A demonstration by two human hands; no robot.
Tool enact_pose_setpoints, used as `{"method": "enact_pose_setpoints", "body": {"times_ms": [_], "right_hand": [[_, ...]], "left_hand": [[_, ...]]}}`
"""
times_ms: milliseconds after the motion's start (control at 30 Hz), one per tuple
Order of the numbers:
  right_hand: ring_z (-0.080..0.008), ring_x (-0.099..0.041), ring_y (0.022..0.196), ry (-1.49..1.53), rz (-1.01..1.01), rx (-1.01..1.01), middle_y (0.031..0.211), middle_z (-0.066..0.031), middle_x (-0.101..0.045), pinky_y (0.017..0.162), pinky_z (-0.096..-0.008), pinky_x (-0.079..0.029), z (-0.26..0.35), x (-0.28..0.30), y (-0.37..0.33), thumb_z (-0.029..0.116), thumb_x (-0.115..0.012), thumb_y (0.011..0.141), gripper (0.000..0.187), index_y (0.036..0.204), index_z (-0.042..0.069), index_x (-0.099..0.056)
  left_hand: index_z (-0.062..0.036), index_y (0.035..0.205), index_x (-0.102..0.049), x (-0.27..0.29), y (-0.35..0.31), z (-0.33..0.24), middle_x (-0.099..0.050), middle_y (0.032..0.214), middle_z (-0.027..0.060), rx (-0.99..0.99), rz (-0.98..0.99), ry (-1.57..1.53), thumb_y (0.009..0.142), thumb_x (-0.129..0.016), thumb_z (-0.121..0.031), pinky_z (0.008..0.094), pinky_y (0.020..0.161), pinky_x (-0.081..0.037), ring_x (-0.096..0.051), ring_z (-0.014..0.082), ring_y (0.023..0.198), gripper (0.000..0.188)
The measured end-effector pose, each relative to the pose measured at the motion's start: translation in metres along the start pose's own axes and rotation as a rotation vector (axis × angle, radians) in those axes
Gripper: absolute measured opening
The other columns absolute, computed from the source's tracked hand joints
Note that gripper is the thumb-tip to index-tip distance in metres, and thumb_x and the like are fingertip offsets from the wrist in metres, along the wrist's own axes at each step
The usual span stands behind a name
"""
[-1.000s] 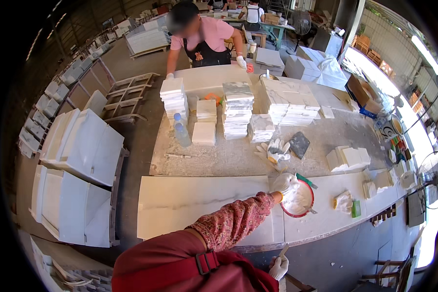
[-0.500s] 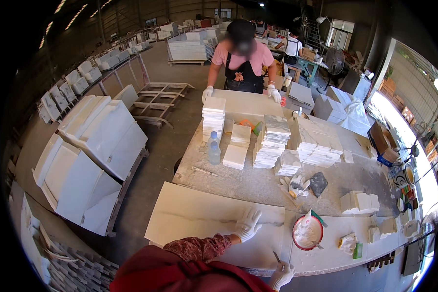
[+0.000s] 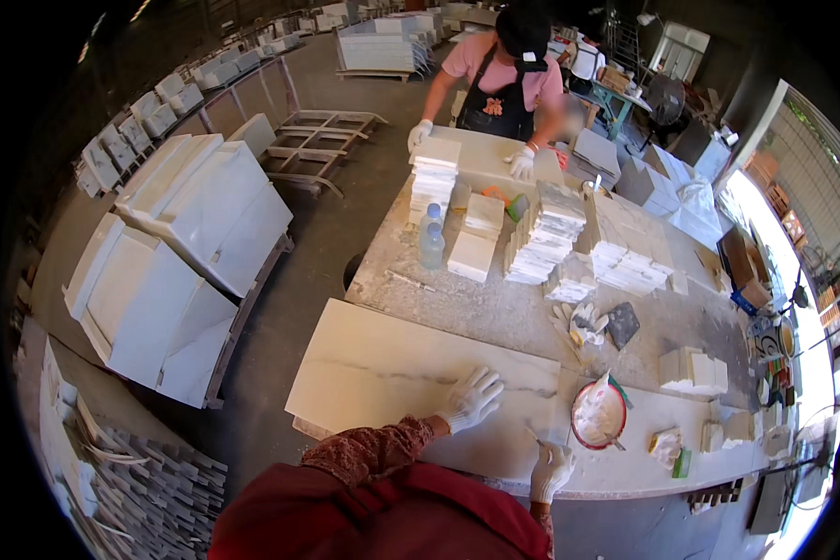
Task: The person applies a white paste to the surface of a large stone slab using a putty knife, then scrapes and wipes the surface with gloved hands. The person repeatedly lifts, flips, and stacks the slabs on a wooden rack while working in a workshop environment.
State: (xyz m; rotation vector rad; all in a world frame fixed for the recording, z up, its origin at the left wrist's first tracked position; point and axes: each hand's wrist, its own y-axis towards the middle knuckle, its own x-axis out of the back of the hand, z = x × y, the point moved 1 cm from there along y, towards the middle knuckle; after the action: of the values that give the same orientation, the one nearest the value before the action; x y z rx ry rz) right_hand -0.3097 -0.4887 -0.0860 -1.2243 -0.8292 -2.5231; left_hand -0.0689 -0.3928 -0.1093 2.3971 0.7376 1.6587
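A pale marble slab with grey veins lies flat along the near edge of the worktable. My left hand, in a white glove, rests on it with fingers spread. By the slab's right end, my gloved right hand is closed round a thin, narrow tool, perhaps a putty knife; the fingers hide its handle. Just beyond that hand stands a red-rimmed bowl of white paste, with a paste-coated tool leaning in it.
Stacks of marble tiles, water bottles, loose gloves and a dark square pad are on the table. Across it, a co-worker in a dark apron touches another slab. Large slabs stand at left.
My right hand has moved forward with the tool, closer to the slab's edge. My left hand stays spread on the slab. The co-worker leans over, one hand now on the far slab's top.
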Motion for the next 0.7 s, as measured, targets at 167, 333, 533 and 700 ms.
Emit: {"method": "enact_pose_setpoints", "body": {"times_ms": [167,333,533,700], "right_hand": [[-0.03,-0.059,0.087,-0.133,0.06,0.035,0.085,-0.0046,-0.065,0.077,-0.044,-0.045,-0.02,-0.002,0.002,0.022,-0.07,0.079,0.008,0.084,0.019,-0.075],[-0.0293,-0.059,0.088,-0.199,0.074,-0.035,0.085,-0.0029,-0.065,0.077,-0.0438,-0.045,-0.037,0.001,-0.026,0.023,-0.07,0.078,0.008,0.084,0.02,-0.075],[-0.0293,-0.059,0.087,-0.141,0.122,-0.029,0.083,-0.0023,-0.065,0.076,-0.0438,-0.045,-0.03,0.009,-0.036,0.02,-0.069,0.079,0.008,0.084,0.019,-0.075],[-0.029,-0.059,0.086,-0.213,0.065,-0.021,0.083,-0.0018,-0.065,0.076,-0.0438,-0.046,-0.021,0.004,-0.037,0.019,-0.069,0.078,0.007,0.083,0.019,-0.074]], "left_hand": [[-0.0086,0.126,-0.061,-0.008,0.002,0.0,-0.056,0.135,0.0121,0.014,-0.001,-0.061,0.087,-0.067,-0.028,0.0488,0.106,-0.042,-0.047,0.0393,0.129,0.044],[-0.0108,0.126,-0.064,-0.032,-0.008,0.008,-0.057,0.137,0.0119,-0.004,-0.017,0.05,0.088,-0.066,-0.031,0.0489,0.107,-0.042,-0.047,0.0409,0.13,0.043],[-0.0112,0.13,-0.063,-0.034,-0.008,0.011,-0.056,0.139,0.0138,0.009,-0.011,0.022,0.09,-0.065,-0.031,0.0497,0.11,-0.039,-0.046,0.0423,0.131,0.044],[-0.0122,0.129,-0.064,-0.027,-0.006,0.01,-0.057,0.138,0.012,0.003,0.0,0.071,0.09,-0.065,-0.032,0.0495,0.11,-0.039,-0.047,0.0403,0.131,0.043]]}}
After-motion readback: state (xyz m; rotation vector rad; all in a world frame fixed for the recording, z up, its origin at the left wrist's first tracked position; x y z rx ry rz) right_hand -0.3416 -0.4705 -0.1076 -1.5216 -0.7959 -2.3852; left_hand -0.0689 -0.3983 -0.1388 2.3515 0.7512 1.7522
